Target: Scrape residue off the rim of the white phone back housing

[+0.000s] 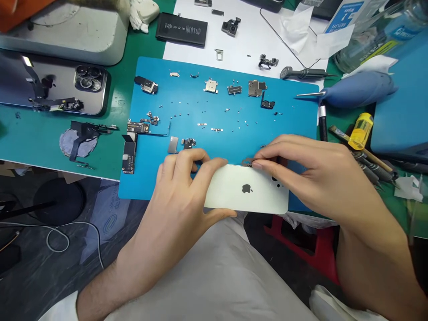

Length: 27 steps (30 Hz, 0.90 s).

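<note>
The white phone [234,196] is at the near edge of the blue mat [140,187], its back showing and its lens end to the right. The left hand [179,198] grasps it at the left end, thumb along the near edge and fingers at the far one. At the far edge, the right hand [314,171] has its grip pinched on a thin brown piece [246,161], too small to make out clearly. Screws and small parts are spread over the mat, with the board [129,151] at its left. On the far side, the battery [182,30] lies partly on white paper [190,53]. To the left, a dark phone [67,84] lies on the green table [40,138]; to the right are a blower [359,89] and a yellow jar [361,131]
</note>
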Available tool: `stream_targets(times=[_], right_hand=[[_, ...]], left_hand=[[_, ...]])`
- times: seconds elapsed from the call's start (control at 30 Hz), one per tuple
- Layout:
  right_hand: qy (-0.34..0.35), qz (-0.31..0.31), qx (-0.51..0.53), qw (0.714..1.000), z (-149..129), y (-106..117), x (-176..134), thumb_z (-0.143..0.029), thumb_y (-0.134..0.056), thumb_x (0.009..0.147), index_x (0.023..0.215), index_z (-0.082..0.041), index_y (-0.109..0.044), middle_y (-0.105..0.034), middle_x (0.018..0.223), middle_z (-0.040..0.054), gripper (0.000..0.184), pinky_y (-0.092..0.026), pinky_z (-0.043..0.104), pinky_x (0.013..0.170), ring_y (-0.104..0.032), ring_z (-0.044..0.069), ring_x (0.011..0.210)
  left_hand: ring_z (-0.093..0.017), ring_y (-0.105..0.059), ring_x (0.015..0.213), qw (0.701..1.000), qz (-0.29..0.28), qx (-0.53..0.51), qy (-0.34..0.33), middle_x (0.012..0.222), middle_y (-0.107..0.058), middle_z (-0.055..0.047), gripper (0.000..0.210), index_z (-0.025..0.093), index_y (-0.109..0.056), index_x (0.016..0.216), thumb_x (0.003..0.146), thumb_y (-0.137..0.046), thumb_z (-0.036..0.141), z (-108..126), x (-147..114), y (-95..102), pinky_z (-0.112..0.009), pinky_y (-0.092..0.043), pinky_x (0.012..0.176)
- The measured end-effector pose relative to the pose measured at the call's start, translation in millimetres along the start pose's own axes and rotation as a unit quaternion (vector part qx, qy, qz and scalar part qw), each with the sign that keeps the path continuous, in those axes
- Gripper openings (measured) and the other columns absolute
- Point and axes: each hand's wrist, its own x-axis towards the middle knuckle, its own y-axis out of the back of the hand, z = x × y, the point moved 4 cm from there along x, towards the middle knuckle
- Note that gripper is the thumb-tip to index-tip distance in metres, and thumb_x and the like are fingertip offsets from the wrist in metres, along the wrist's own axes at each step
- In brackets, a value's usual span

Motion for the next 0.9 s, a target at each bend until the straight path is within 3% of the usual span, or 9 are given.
stream_targets(times=[0.2, 0.4, 0.9], right_hand=[[0.003, 0.027, -0.006, 1.0, -0.8, -5.7, -2.6, -0.028, -0.072, 0.111, 0.105, -0.027, -0.081, -0.08, 0.102, -0.001, 0.011, -0.052, 0.036, 0.08, -0.073, 0.019, 0.09], [-0.004, 0.01, -0.026, 1.0, -3.8, -5.5, 1.1, -0.03, -0.067, 0.114, 0.105, -0.025, -0.081, -0.08, 0.104, -0.0001, 0.017, -0.051, 0.036, 0.078, -0.074, 0.019, 0.094], [-0.05, -0.007, 0.015, 0.999, -3.9, -3.4, 1.0, -0.036, -0.065, 0.115, 0.107, -0.027, -0.084, -0.08, 0.108, -0.0001, 0.022, -0.05, 0.036, 0.081, -0.072, 0.02, 0.097]], left_hand=[[-0.036, -0.056, 0.117, 1.0, 0.007, -0.003, -0.003, 0.138, -0.06, -0.016, 0.101, 0.018, -0.062, 0.15, 0.067, -0.11, 0.05, -0.5, 0.7, -0.6, -0.051, -0.054, 0.098], [-0.038, -0.057, 0.119, 1.0, 0.0, -0.003, -0.003, 0.139, -0.06, -0.018, 0.1, 0.017, -0.062, 0.15, 0.069, -0.109, 0.052, -0.4, 1.9, -0.6, -0.052, -0.054, 0.098], [-0.037, -0.053, 0.122, 1.0, -0.009, 0.005, -0.009, 0.14, -0.057, -0.018, 0.09, 0.013, -0.06, 0.152, 0.082, -0.1, 0.054, -0.5, -0.2, -0.8, -0.05, -0.047, 0.106]])
